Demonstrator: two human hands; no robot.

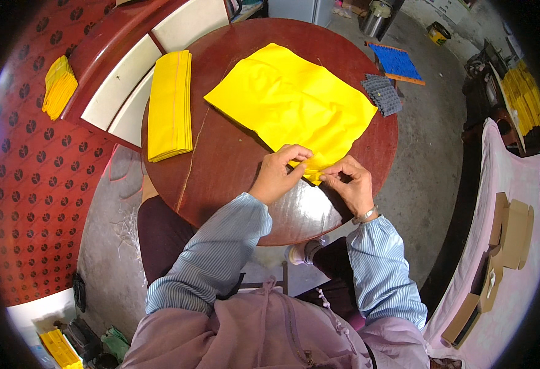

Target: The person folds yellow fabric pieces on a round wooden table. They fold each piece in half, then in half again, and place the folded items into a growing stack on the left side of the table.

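A large sheet of yellow cloth (294,98) lies spread and slightly wrinkled on a round red-brown table (221,178). At the sheet's near corner, my left hand (279,171) pinches the edge between thumb and fingers. Just to its right, my right hand (350,183) pinches the same bunched edge, with a metal band on its wrist. The cloth there is gathered into small folds between the two hands; fingertips partly cover it. On the table's left side lies a neat stack of folded yellow cloth (170,104), apart from both hands.
A grey textured mat (382,94) rests at the table's right edge, beside a blue-topped stool (398,63). More yellow bundles lie on the red patterned surface (36,147) at left. Open cardboard boxes (504,246) sit on a pink cloth at right. A red-framed bench (122,80) borders the table.
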